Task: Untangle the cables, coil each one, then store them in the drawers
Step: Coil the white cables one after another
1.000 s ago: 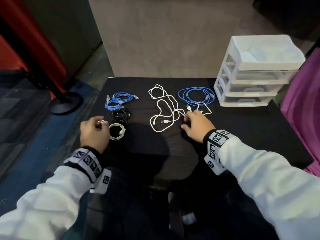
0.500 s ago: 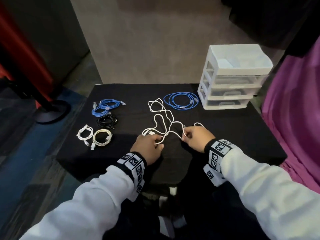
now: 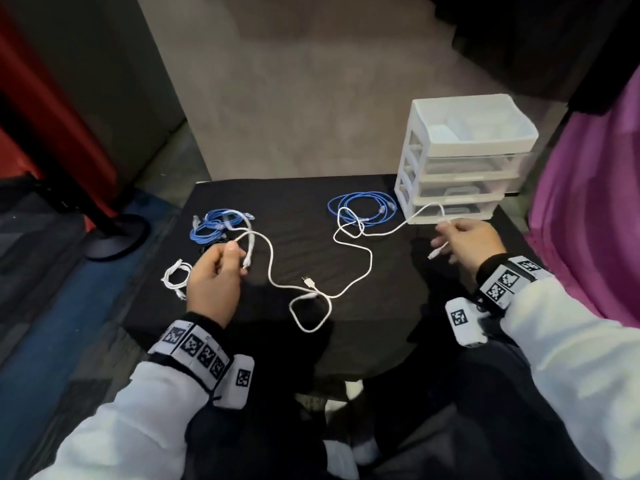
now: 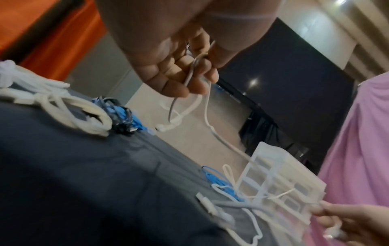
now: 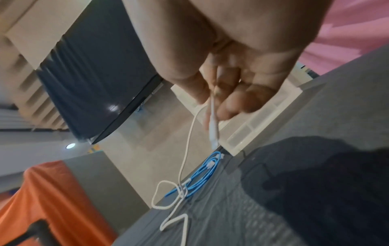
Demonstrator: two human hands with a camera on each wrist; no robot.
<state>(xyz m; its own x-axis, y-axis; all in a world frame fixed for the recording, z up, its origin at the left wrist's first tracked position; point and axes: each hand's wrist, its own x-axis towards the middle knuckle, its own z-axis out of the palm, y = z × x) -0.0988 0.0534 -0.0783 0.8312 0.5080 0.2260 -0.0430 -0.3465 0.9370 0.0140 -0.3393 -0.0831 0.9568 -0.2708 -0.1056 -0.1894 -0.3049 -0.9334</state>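
White cables (image 3: 349, 287) lie tangled in loops across the middle of the black table (image 3: 398, 299), a loose USB plug (image 3: 309, 282) among them. My left hand (image 3: 235, 251) pinches one white cable near its end, lifted over the table's left side; in the left wrist view the fingers (image 4: 189, 78) curl round the strand. My right hand (image 3: 446, 237) grips another white end in front of the drawers, its connector (image 5: 213, 128) hanging below the fingers. The white drawer unit (image 3: 460, 161) stands at the back right, all three drawers closed.
A coiled blue cable (image 3: 363, 209) lies just left of the drawers, under a white loop. Another blue bundle (image 3: 218, 223) and a small white coil (image 3: 176, 275) sit at the table's left, partly behind my left hand. Pink fabric (image 3: 588, 220) hangs close on the right.
Both hands were close together at the table's centre on the white tangle. They have drawn apart, left hand to the left and right hand toward the drawers, stretching the white cables out.
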